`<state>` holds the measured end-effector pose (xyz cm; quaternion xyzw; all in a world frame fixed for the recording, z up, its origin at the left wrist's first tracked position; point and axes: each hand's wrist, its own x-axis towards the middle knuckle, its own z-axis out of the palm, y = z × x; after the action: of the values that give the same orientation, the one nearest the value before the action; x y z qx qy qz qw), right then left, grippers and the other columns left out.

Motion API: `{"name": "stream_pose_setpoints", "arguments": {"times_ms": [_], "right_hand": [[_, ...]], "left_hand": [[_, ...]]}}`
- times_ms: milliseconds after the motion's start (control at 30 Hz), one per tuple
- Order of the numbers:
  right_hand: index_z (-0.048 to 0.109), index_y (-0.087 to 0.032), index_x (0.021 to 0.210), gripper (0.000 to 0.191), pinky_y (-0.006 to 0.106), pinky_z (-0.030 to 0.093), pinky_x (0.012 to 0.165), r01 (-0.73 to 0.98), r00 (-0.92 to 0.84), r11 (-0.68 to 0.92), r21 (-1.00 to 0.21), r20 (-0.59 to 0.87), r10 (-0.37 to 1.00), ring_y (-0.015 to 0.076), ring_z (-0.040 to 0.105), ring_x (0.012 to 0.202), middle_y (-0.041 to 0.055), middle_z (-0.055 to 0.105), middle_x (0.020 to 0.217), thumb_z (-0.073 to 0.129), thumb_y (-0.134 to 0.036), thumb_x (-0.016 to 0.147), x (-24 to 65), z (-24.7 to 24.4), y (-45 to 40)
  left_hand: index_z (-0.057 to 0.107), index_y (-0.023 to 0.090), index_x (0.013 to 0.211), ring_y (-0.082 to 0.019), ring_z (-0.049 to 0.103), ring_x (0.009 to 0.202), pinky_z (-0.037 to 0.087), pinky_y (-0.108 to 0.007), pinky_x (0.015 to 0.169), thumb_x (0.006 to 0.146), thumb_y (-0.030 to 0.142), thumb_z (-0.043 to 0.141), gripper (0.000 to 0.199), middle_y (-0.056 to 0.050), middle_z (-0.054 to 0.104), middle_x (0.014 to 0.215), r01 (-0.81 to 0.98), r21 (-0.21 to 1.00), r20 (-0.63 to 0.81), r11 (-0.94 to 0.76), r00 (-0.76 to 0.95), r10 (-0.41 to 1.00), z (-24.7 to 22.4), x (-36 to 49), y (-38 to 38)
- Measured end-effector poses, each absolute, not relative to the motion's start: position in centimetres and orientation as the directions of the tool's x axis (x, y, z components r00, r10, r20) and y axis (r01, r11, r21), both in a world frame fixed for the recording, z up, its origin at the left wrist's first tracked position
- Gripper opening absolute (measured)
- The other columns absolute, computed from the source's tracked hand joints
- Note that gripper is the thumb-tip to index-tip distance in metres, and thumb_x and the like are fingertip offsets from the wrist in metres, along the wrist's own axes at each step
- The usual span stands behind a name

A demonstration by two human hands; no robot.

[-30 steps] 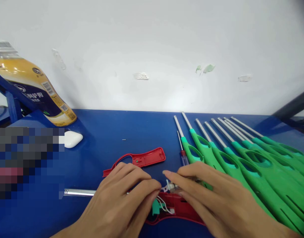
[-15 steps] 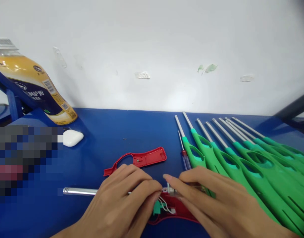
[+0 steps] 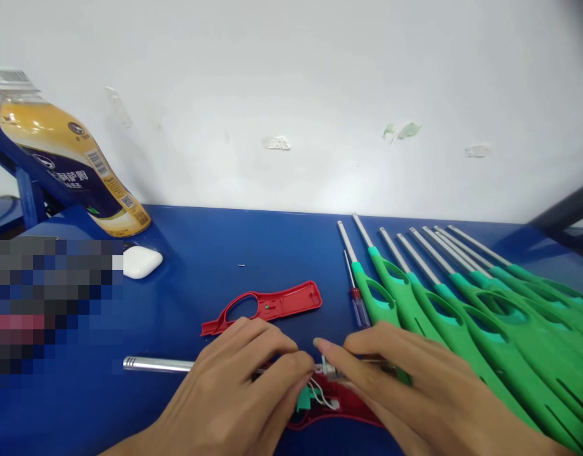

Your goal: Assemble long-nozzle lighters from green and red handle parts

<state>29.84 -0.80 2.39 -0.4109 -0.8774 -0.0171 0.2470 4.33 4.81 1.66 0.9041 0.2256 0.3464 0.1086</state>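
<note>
An opened gas lighter lies under both hands, its lower red shell half showing a green part and thin white wires. The lighter's metal tube sticks out to the left beneath my left hand. Thumb and forefinger of that hand are pinched together by the valve end; what they grip is hidden. My right hand is closed on a see-through fuel tank, mostly covered by the fingers, whose metal valve points left. The other red shell half lies inside up, just beyond my left hand.
Several green lighters lie in a row on the right, beside a screwdriver. A small screw lies on the blue table. At left are a white case and a yellow drink bottle. A white wall stands behind.
The whole view has shifted slightly. Both hands keep nearly the same place and hold at the lighter; no part has visibly moved.
</note>
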Motion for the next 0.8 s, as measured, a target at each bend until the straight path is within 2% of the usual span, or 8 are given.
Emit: {"name": "stream_pose_setpoints", "arguments": {"times_ms": [100,267,467,700,800], "right_hand": [[0.066,-0.022,0.142,0.043,0.019,0.058,0.087,0.727,-0.544,0.66,-0.188,0.428,0.722,0.0098,0.073,0.091,0.0014,0.075,0.104,0.045,-0.006,0.108,29.83,2.32,-0.94],[0.065,-0.022,0.142,0.044,0.018,0.057,0.086,0.717,-0.553,0.669,-0.196,0.426,0.716,0.0086,0.073,0.09,0.0007,0.075,0.105,0.047,-0.004,0.107,29.9,2.17,-1.03],[0.073,-0.021,0.129,0.037,0.015,0.055,0.076,0.719,-0.508,0.668,-0.189,0.513,0.692,0.0065,0.07,0.078,-0.0015,0.073,0.093,0.039,-0.013,0.115,29.3,2.33,-0.67],[0.067,-0.026,0.139,0.037,0.013,0.057,0.081,0.744,-0.483,0.622,-0.244,0.446,0.754,0.0061,0.072,0.084,-0.0025,0.072,0.098,0.041,-0.016,0.115,29.05,2.51,-1.27],[0.071,-0.025,0.133,0.034,0.014,0.058,0.079,0.737,-0.484,0.635,-0.231,0.476,0.734,0.0068,0.073,0.081,-0.0023,0.072,0.093,0.043,-0.017,0.115,29.21,2.79,-1.12]], "left_hand": [[0.071,0.019,0.108,-0.015,0.066,0.082,0.056,-0.027,0.078,0.105,0.004,0.057,0.021,-0.001,0.074,0.093,0.341,0.353,0.572,-0.871,0.659,0.489,1.32,4.36,4.81],[0.07,0.02,0.106,-0.015,0.064,0.079,0.054,-0.025,0.074,0.106,0.006,0.051,0.024,-0.001,0.073,0.091,0.318,0.34,0.642,-0.885,0.609,0.465,0.83,4.25,4.79],[0.068,0.02,0.108,-0.015,0.067,0.082,0.056,-0.026,0.077,0.104,0.002,0.051,0.025,0.0,0.074,0.095,0.362,0.336,0.567,-0.87,0.66,0.494,1.0,4.11,4.73],[0.069,0.02,0.108,-0.014,0.065,0.079,0.055,-0.024,0.074,0.109,0.007,0.049,0.024,0.0,0.074,0.095,0.337,0.331,0.562,-0.881,0.68,0.471,0.88,4.24,4.93],[0.069,0.02,0.109,-0.014,0.064,0.079,0.053,-0.026,0.075,0.109,0.006,0.05,0.024,0.0,0.073,0.095,0.337,0.329,0.573,-0.882,0.672,0.47,0.93,4.19,4.86]]}}
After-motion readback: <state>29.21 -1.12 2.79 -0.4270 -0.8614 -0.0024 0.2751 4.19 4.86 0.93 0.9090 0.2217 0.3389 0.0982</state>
